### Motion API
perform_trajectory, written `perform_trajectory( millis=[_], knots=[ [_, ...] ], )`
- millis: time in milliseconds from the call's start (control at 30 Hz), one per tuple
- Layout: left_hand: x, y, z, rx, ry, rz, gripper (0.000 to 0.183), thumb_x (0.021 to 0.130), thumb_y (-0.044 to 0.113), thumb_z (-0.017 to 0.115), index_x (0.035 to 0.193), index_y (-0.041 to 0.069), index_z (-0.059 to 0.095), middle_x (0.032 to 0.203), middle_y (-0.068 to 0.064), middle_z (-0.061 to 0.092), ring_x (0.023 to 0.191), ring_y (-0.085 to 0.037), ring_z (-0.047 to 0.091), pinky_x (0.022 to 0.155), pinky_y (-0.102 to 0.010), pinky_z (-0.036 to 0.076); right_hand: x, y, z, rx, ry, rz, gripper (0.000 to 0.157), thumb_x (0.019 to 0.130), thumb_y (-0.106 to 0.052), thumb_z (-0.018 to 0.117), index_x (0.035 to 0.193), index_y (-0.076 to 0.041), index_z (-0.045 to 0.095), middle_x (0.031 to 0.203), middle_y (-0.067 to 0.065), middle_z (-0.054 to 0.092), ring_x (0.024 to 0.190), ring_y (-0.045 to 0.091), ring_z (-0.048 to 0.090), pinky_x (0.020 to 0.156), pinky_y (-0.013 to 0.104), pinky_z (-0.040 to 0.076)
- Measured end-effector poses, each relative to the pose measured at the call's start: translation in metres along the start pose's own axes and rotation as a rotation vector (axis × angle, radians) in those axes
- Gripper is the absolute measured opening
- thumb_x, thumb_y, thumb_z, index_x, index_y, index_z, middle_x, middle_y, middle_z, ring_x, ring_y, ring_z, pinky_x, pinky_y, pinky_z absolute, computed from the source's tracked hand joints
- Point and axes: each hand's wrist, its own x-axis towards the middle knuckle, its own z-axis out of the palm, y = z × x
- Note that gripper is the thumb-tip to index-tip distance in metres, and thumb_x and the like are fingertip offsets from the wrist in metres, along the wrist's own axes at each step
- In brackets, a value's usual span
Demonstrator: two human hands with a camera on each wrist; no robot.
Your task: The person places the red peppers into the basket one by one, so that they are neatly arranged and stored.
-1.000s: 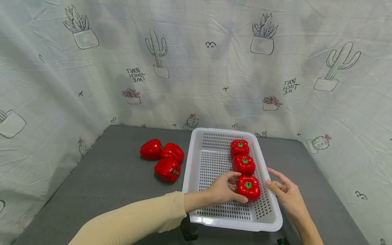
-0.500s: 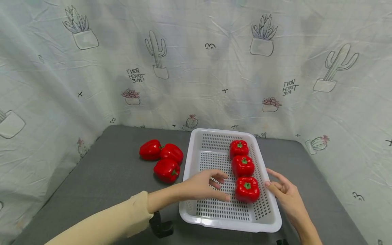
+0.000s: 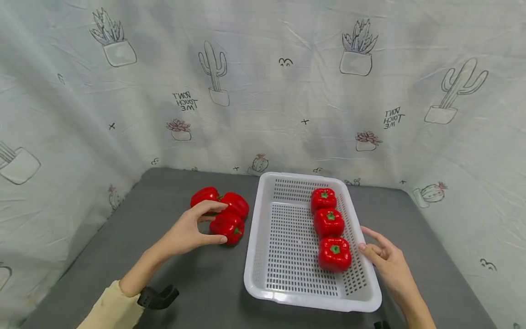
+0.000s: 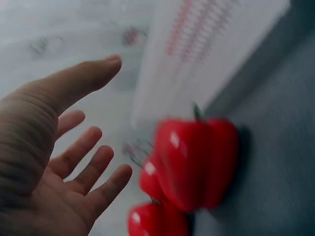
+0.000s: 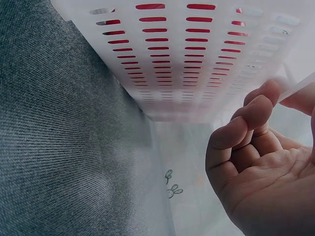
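My left hand (image 3: 186,230) hovers at the nearest of three red bell peppers lying on the table left of the basket. That near pepper (image 3: 227,228) lies on its side, stem toward the basket. In the left wrist view, thumb and fingers are spread, with a gap to the near bell pepper (image 4: 192,162). My right hand (image 3: 388,260) pinches the right rim of the white plastic basket (image 3: 314,307) between thumb and fingers. In the right wrist view, the fingers (image 5: 258,110) curl at the rim. Inside, along the basket's right side, three red bell peppers (image 3: 329,223) stand stem up in a row.
Two more bell peppers (image 3: 236,204) lie behind the near one, touching it or almost. The grey table (image 3: 205,283) ends at a patterned cloth backdrop (image 3: 263,91) at the back and sides. The basket's raised left wall stands just right of the loose peppers.
My left hand has let go of the front pepper in the basket and moved left, out over the rim, to the loose peppers. My right hand stays at the rim.
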Motion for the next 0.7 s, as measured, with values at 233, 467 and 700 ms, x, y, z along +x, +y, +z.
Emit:
perform_trajectory(
  millis=[233, 467, 700],
  knots=[
    [0.004, -0.027, 0.001, 0.043, -0.041, -0.026, 0.073, 0.074, 0.031, 0.088, 0.137, 0.014, 0.054, 0.137, -0.006, 0.051, 0.124, -0.032, 0.045, 0.094, -0.054, 0.046, 0.001, 0.0, -0.001, -0.02, -0.007, -0.01, 0.062, 0.098, -0.026, 0.063, 0.149, -0.007, 0.035, 0.104, 0.015, 0.07, 0.083, 0.028, 0.072, 0.065, 0.044, 0.058],
    [0.009, -0.036, 0.001, 0.097, -0.058, -0.043, 0.074, 0.072, 0.03, 0.089, 0.135, 0.013, 0.055, 0.134, 0.001, 0.053, 0.122, -0.027, 0.048, 0.095, -0.051, 0.046, 0.001, 0.003, -0.001, -0.026, 0.0, -0.019, 0.062, 0.097, -0.026, 0.064, 0.149, -0.007, 0.035, 0.103, 0.015, 0.071, 0.083, 0.03, 0.072, 0.064, 0.045, 0.058],
    [0.012, -0.04, 0.005, 0.125, -0.081, -0.043, 0.075, 0.071, 0.03, 0.089, 0.135, 0.013, 0.055, 0.133, 0.0, 0.054, 0.12, -0.024, 0.049, 0.097, -0.05, 0.045, 0.001, 0.004, -0.001, -0.03, 0.001, -0.024, 0.062, 0.098, -0.026, 0.064, 0.149, -0.007, 0.035, 0.102, 0.014, 0.071, 0.084, 0.028, 0.072, 0.065, 0.044, 0.058]
  ],
)
